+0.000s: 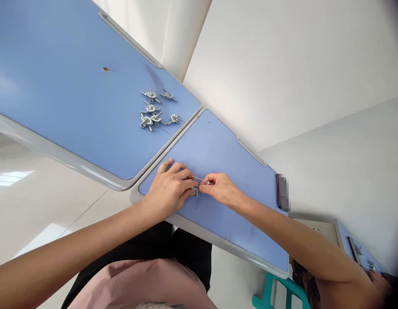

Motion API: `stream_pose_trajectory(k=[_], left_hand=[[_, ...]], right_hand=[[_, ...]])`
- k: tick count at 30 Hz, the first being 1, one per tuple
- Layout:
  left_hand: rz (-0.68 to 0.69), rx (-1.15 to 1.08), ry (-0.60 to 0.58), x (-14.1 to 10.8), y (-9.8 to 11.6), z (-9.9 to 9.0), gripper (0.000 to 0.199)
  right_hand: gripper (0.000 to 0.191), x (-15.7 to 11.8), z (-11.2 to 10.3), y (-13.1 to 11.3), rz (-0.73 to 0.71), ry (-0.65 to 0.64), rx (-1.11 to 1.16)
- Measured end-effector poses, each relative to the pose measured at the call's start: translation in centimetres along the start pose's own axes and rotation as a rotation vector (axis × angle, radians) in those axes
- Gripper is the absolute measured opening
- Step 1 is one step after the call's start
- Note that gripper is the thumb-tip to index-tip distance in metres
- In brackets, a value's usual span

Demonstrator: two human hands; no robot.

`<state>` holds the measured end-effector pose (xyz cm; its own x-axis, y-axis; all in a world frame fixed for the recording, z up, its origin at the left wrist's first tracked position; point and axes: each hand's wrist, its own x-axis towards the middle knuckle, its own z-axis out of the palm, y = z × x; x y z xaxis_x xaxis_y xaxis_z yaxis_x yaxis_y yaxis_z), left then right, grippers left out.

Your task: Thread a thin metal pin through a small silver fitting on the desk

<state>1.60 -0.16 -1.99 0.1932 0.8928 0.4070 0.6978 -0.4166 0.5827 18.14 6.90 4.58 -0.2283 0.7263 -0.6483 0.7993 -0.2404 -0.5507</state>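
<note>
On the near blue table, my left hand [172, 186] rests with its fingers bent and its thumb and index finger pinched on a small silver metal fitting [194, 189]. My right hand [223, 188] comes in from the right, its thumb and fingers closed round a thin metal rod [199, 178]. The rod points left, just above the fitting, and its right end is hidden in my fingers. Both hands' fingertips nearly touch. On the far blue table lie several similar silver fittings with short pins [150, 109] in a loose group.
A grey rim [163, 156] and a seam part the two blue tables. A blurred dark object [283, 192] lies at the near table's right edge. A teal stool [281, 292] stands below. At the far right, another person's hand [377, 281] is near more metal parts.
</note>
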Motion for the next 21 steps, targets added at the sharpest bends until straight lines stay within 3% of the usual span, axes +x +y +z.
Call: stream_pose_trajectory(k=[5,8,10,15,21], left_hand=[[-0.011,-0.012,-0.003,-0.1,-0.1,0.0,0.016],[-0.003,-0.012,-0.002,-0.1,-0.2,0.1,0.016],[-0.002,-0.005,0.001,-0.2,-0.2,0.1,0.016],[0.004,0.005,-0.007,-0.2,-0.3,0.2,0.013],[0.004,0.013,-0.007,-0.2,-0.2,0.1,0.012]], right_hand=[[0.02,-0.7,-0.8,-0.5,-0.02,-0.038,0.11],[0.023,-2.0,-2.1,-0.2,-0.066,0.003,0.129],[0.025,-3.3,-2.7,0.6,-0.133,0.054,0.032],[0.033,-5.8,-2.1,4.0,-0.484,0.198,-0.393],[0.02,-5.7,-0.7,5.2,-0.594,0.289,-0.712]])
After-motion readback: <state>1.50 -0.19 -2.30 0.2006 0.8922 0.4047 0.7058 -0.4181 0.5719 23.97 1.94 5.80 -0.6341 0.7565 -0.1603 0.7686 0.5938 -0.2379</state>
